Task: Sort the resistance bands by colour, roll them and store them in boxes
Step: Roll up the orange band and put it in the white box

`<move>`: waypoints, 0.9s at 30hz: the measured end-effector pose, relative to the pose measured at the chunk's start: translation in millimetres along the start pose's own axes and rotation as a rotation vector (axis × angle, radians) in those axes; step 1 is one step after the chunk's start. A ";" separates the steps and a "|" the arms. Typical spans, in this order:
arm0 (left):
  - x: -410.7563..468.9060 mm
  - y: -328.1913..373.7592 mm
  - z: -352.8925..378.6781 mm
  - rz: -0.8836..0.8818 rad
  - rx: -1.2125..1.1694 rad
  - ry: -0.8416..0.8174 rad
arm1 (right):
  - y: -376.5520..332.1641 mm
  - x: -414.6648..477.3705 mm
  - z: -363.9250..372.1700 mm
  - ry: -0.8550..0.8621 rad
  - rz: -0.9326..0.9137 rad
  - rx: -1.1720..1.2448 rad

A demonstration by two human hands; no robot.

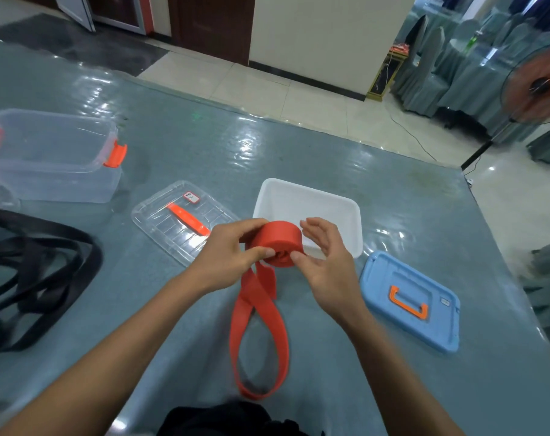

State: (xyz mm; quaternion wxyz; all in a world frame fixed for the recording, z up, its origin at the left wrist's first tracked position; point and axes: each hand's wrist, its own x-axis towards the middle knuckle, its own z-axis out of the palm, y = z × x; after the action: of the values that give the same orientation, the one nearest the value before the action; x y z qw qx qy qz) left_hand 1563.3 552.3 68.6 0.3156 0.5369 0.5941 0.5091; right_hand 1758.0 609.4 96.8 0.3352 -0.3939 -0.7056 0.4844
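Observation:
A red resistance band [276, 240] is partly wound into a thick roll held above the table. Its loose loop hangs down toward me and lies on the tabletop. My left hand [226, 256] pinches the roll from the left, thumb on its face. My right hand [327, 262] holds it from the right, thumb at the roll's centre and fingers spread. A white box [330, 209] stands open just behind the roll. Black bands [37, 275] lie tangled at the left.
A clear box [56, 158] with an orange clip stands at the far left, its clear lid [179, 221] lying flat nearby. A blue lid [415, 300] with an orange handle lies to the right. A fan [538, 86] stands off the table's far right corner.

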 end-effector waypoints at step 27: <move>3.9 15.1 -5.2 0.055 0.029 -0.138 | -14.3 1.5 -18.7 -0.180 -0.168 -0.243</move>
State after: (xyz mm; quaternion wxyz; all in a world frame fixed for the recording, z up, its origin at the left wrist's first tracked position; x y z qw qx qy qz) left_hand 1562.4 553.2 85.0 0.3339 0.5914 0.5632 0.4707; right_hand 1770.0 615.5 116.2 0.2601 -0.3262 -0.8165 0.3991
